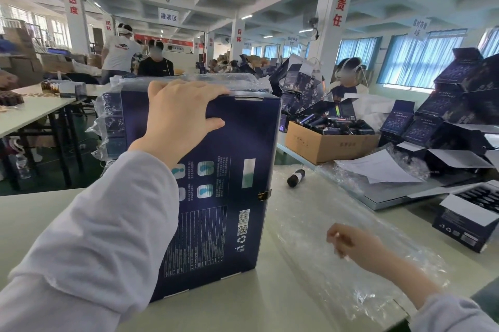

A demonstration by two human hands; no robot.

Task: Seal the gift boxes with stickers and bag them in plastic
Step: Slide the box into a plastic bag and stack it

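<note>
A dark blue gift box (pixel 229 175) stands upright on the table in front of me, its printed back facing me. My left hand (pixel 181 115) grips its top edge, fingers curled over the far side and thumb on the near face. A small dark sticker (pixel 264 194) sits on the box's right edge. Behind it stand more blue boxes wrapped in clear plastic (pixel 110 118). A clear plastic bag (pixel 337 250) lies flat on the table to the right. My right hand (pixel 348 244) hovers over it with fingers loosely curled, holding nothing that I can see.
A small dark bottle (pixel 296 177) lies on the table beyond the bag. A cardboard carton (pixel 324 145) full of bottles and stacks of folded blue boxes (pixel 445 121) fill the right side. Papers (pixel 378 167) lie near them. Other workers sit at the far tables.
</note>
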